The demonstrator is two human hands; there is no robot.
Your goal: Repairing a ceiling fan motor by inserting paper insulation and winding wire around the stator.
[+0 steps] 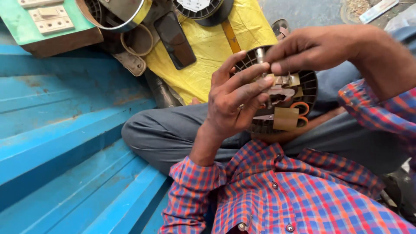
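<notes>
Motor core (303, 93) in both hands; blue ribbed floor (65, 130) below.

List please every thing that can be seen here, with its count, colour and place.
Round ribbed part: one, black, held in both hands above the lap.
Scissors: one pair, orange handles, lying inside it.
Phone: one, black, on the yellow sheet.
Yellow sheet: one, top centre.
Green board: one, top left.
Blue panel: one, ridged, left.
Left hand: holds the part from the front.
Right hand: pinches at its top.
</notes>
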